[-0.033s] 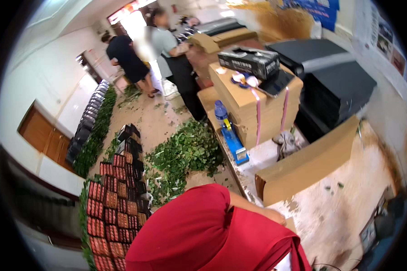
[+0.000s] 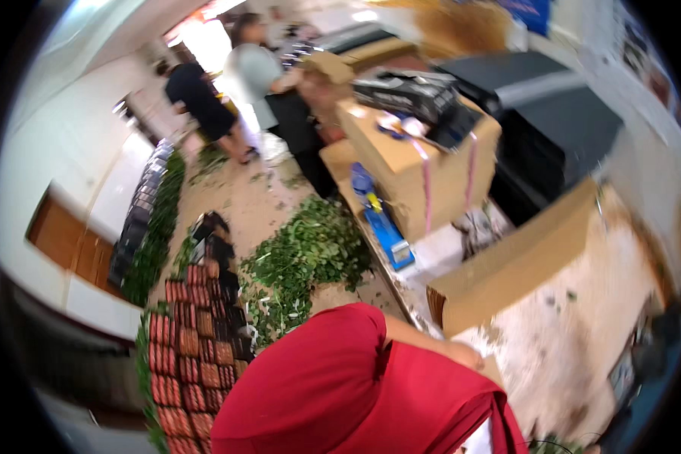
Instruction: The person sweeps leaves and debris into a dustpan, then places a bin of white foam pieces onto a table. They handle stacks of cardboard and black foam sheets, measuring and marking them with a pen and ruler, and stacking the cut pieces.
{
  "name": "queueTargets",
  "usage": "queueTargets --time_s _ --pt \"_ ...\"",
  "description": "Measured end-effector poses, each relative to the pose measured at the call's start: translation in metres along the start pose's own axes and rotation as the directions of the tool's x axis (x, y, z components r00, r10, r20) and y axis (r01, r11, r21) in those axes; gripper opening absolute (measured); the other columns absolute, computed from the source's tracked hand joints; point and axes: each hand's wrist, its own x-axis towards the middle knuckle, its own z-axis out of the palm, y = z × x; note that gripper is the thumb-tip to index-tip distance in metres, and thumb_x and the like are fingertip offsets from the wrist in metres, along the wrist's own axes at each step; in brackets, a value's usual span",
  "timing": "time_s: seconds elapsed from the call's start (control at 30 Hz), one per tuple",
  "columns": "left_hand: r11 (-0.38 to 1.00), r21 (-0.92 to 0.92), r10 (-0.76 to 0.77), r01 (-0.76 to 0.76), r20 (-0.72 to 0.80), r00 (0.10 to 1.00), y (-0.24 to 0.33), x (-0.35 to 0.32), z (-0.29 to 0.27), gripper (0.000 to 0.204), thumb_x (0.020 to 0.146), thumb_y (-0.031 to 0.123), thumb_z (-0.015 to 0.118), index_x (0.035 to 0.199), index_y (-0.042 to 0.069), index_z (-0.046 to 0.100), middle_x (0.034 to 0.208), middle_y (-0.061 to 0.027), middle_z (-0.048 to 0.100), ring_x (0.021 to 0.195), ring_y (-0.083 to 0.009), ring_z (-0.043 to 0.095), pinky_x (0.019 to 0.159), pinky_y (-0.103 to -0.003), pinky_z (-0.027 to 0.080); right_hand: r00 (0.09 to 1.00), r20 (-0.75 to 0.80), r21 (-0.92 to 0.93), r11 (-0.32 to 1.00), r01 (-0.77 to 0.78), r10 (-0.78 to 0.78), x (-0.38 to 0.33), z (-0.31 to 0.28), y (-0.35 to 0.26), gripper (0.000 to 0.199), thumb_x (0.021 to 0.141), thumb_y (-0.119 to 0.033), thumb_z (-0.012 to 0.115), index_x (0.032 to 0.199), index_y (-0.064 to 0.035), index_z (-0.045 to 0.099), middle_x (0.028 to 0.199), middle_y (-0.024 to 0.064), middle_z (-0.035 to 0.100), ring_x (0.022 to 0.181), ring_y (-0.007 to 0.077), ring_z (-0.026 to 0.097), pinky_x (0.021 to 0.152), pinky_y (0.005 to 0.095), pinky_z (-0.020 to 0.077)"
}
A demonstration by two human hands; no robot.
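Observation:
My left arm, in a red sleeve, reaches across to the right over the edge of a worn, pale worktable. Only part of my left hand shows past the red cloth, beside a small brown cardboard piece. Its fingers are mostly hidden, so I cannot tell what they hold. Beyond the hand, a long folded cardboard strip stands on edge on the table. A bit of green foliage peeks out at the lower edge. My right hand does not show.
Bundled cardboard carries a black box. Beside it are a blue tape dispenser and a bottle. Leaf piles and stacked red-and-black bundles cover floor at left. Two people stand farther back.
The view has shifted slightly, and the background things sit a little further left and are blurred. More foliage shows at the lower edge. My left hand stays near the cardboard piece.

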Motion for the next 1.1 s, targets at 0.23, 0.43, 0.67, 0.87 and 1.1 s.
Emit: queueTargets --time_s 0.23,0.43,0.67,0.87,1.1 --pt "0.974 -0.227 -0.039 -0.023 -0.266 0.963 0.059 -0.01 -0.058 0.077 0.08 0.029 0.067 0.141 0.0 0.029 0.142 -0.024 0.035 0.131 -0.0372 0.033 0.108 -0.039 0.03 0.877 0.421 0.263 0.956 0.128 -0.233 -0.232 0.024 -0.228 0.011 0.077 -0.005 0.064 0.088 -0.0033 0.06 0.077 0.0103 0.058 0.07 0.0237 0.057 0.065 0.0335 0.0458" --pt "0.979 -0.19 -0.035 0.07 0.182 0.983 0.065 -0.041 -0.048 0.029 0.088 0.026 0.059 0.101 0.001 0.053 0.08 -0.0186 0.062 0.077 -0.0399 0.06 0.066 -0.046 0.048 0.662 0.496 0.59 0.341 -0.732 0.562 -0.334 0.084 -0.307 0.01 0.086 -0.009 0.058 0.091 -0.0008 0.062 0.073 0.0058 0.058 0.068 0.0097 0.052 0.062 0.0255 0.0421" --pt "0.96 0.037 -0.278 0.277 0.222 0.934 0.072 -0.046 -0.042 0.016 0.085 0.016 0.061 0.088 0.002 0.053 0.079 -0.0176 0.063 0.077 -0.0363 0.061 0.068 -0.045 0.048 0.874 -0.095 0.547 0.759 -0.354 0.477 -0.318 0.06 -0.228 0.031 0.094 -0.021 0.044 0.107 0.001 0.062 0.072 0.0 0.055 0.06 0.0083 0.044 0.056 0.0227 0.0373" --pt "0.974 0.181 0.172 -0.137 -0.198 0.965 0.039 -0.014 -0.003 0.03 0.064 0.008 0.071 0.088 0.001 0.056 0.122 -0.0141 0.056 0.11 -0.0309 0.054 0.095 -0.042 0.044 0.978 0.124 0.508 0.836 -0.207 0.166 -0.313 0.13 -0.208 0.022 0.084 -0.005 0.062 0.106 -0.0016 0.063 0.083 0.0073 0.065 0.075 0.0128 0.063 0.071 0.0274 0.0494" --pt "0.929 0.358 0.168 -0.092 -0.186 0.968 0.02 -0.01 0.015 0.024 0.07 0.022 0.066 0.083 0.004 0.056 0.118 -0.015 0.059 0.11 -0.0276 0.056 0.095 -0.041 0.044 0.991 0.064 0.47 0.872 -0.137 0.121 -0.3 0.188 -0.196 0.016 0.079 0.0 0.066 0.09 -0.0049 0.056 0.074 0.0057 0.06 0.061 0.0118 0.06 0.056 0.0252 0.048"
